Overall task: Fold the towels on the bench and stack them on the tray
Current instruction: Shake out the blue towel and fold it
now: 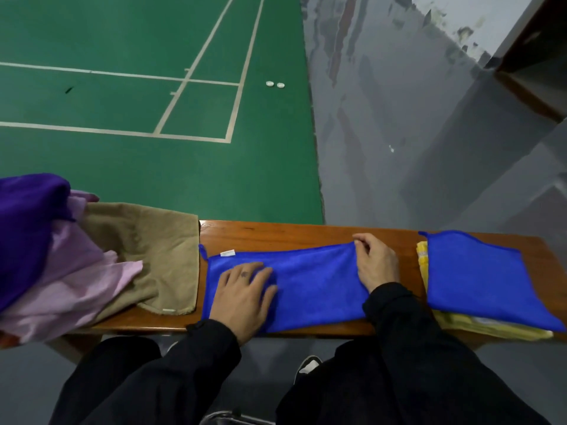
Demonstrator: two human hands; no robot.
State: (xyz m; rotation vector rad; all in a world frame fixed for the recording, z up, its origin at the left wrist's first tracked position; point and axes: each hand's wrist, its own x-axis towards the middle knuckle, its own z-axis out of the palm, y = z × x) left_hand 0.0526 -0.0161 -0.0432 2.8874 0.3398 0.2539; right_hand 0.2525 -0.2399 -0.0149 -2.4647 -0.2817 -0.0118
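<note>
1. Right now, from the head view, a wooden bench (276,233) runs across in front of the person, and everything else sits along it.
2. On the middle of the bench lies a blue towel (306,286), folded into a long strip, with a small white tag at its far left corner.
3. The left hand (244,297) lies flat on the left part of that towel, fingers straight and spread, pressing it down.
4. The right hand (376,265) is at the towel's right end, fingers curled and pinching the far right corner.
5. Toward the right end of the bench, a second blue towel (481,280) lies folded on top of a yellow towel (491,328); I cannot tell whether a tray is under them.
6. Toward the left end of the bench, a tan towel (153,246) lies rumpled, partly under a pink towel (76,271) and a purple towel (24,228).
7. Beyond the bench is a green court floor (138,96) with white lines, and two small white discs (275,84) lie on it.
</note>
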